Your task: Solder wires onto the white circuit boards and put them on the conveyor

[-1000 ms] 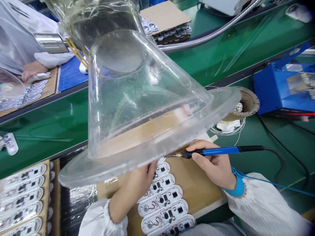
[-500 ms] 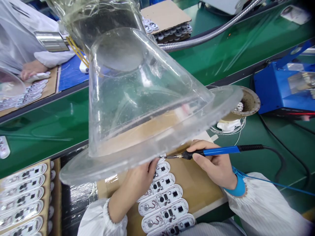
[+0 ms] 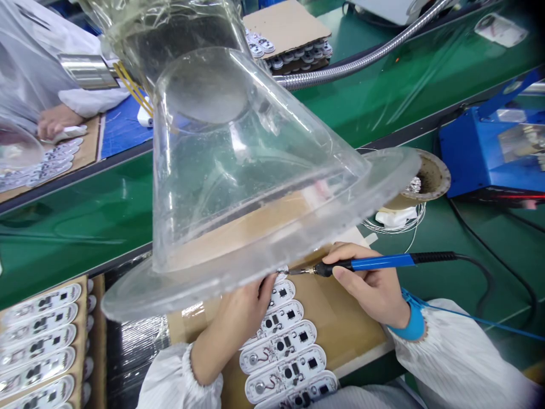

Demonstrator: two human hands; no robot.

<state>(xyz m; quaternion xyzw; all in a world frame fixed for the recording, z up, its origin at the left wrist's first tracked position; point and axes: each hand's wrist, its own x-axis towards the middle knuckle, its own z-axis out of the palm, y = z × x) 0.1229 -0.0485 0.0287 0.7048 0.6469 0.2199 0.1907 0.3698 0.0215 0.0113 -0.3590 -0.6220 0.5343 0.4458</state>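
My right hand (image 3: 372,284) grips a blue-handled soldering iron (image 3: 383,262) like a pen, its tip pointing left at the top board of a row of white oval circuit boards (image 3: 283,346) on a cardboard sheet (image 3: 340,324). My left hand (image 3: 238,318) reaches up under the rim of a large clear funnel-shaped fume hood (image 3: 238,170); its fingertips are hidden by the hood, near the same top board. I cannot make out whether the fingers hold anything.
A blue soldering station (image 3: 494,153) and a round tip-cleaner dish (image 3: 428,179) with solder wire stand at the right. More boards (image 3: 38,341) lie on cardboard at the left. A green conveyor (image 3: 76,210) runs behind. Another person's hand (image 3: 53,122) works at far left.
The soldering iron tip has shifted slightly left toward the top board. A white piece on the conveyor has travelled off the left edge. My left hand stays in place.
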